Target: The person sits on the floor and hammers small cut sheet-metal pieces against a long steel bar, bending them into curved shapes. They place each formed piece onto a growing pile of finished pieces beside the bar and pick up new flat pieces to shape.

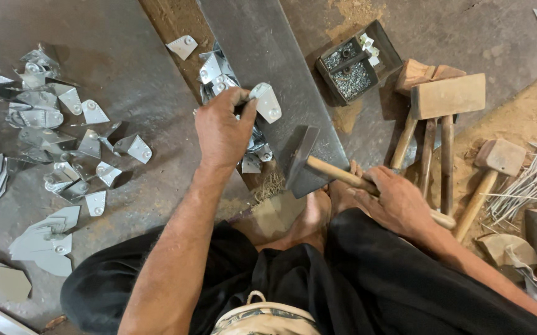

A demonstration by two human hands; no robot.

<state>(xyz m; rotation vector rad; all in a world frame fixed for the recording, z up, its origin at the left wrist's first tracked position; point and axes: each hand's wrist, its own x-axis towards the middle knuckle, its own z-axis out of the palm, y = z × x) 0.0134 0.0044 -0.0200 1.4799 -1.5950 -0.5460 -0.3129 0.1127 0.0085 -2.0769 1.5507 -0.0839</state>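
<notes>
The left hand (222, 127) was closed on a small sheet-metal piece (266, 102) with a rivet at one corner, pinching it between thumb and fingers over the long dark steel bar (262, 49) that ran away from the person across the floor. The right hand (396, 201) was clamped round the wooden handle of a steel hammer (302, 162), whose head rested on the near end of the bar, just beside the person's bare feet (318, 214). More riveted pieces lay heaped along the bar (219, 73) under and beyond the left hand, and a wider scatter of them (63, 142) covered the floor well to the left. To the right stood a small open box of rivets (352, 65), several wooden mallets (445, 99), and a bundle of thin metal rods (532, 180).
</notes>
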